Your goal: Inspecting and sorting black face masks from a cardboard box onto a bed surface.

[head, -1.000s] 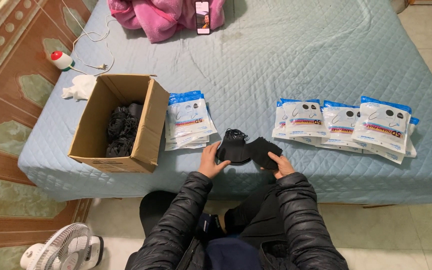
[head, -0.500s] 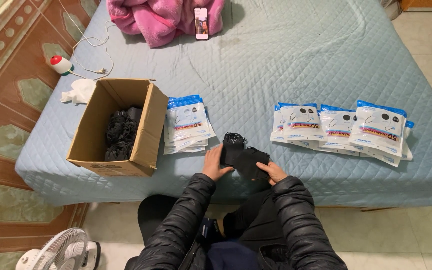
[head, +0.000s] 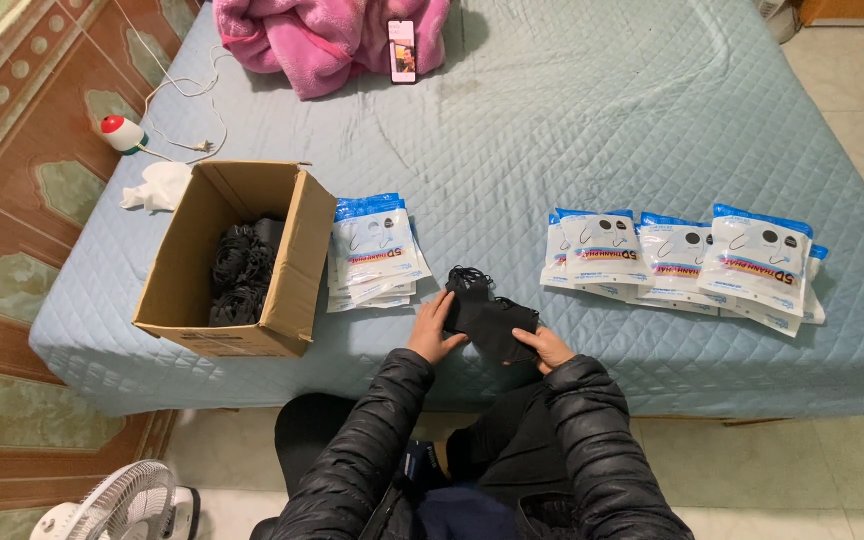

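Black fabric face masks (head: 487, 315), seemingly a small stack, sit pinched between left hand (head: 432, 330) and right hand (head: 544, 347); square edges evenly

White fan (head: 122, 502) cut off by bottom edge.

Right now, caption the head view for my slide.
Both hands, left hand and right hand, hold black masks on the bed.
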